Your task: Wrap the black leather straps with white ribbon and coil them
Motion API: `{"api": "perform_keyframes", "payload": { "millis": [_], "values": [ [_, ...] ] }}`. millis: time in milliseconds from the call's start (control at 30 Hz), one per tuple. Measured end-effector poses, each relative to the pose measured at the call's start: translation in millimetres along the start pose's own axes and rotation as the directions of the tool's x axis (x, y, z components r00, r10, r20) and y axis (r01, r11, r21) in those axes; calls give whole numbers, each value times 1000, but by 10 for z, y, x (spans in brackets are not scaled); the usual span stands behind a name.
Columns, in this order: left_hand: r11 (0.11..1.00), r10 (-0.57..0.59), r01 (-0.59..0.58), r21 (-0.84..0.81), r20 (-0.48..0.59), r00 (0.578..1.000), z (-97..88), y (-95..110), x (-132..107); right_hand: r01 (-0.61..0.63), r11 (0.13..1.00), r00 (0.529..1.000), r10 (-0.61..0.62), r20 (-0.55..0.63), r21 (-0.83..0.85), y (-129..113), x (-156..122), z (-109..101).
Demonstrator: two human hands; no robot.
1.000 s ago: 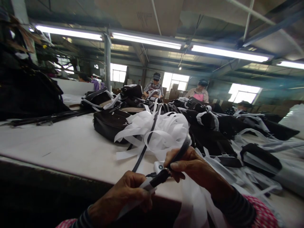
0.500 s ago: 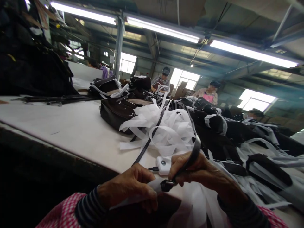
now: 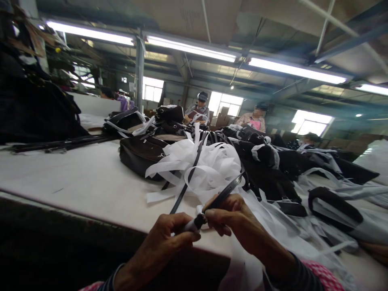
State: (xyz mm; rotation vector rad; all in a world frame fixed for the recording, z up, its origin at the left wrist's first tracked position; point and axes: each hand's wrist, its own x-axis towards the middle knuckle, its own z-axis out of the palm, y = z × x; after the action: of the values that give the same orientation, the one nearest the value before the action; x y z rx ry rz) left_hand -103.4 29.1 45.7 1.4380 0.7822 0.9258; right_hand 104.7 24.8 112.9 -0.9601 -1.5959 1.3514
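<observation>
Drawn closer together at lower centre, the left hand and right hand are closed on a thin black leather strap, its white paper wrap pinched for purchase above the white table.

A white table carries black bags, white strips, and black straps.
</observation>
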Motion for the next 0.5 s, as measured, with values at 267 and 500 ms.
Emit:
{"api": "perform_keyframes", "payload": {
  "millis": [267, 500],
  "values": [
    [988, 31, -30, 152, -3, 1000, -4, -49, 23, -24, 992, 992, 39, -119, 126, 20, 10, 28],
    [995, -25, 25, -97, 1, 1000, 26, -87, 55, 11, 984, 995, 8, -100, 180, 103, -13, 76]
  ]
}}
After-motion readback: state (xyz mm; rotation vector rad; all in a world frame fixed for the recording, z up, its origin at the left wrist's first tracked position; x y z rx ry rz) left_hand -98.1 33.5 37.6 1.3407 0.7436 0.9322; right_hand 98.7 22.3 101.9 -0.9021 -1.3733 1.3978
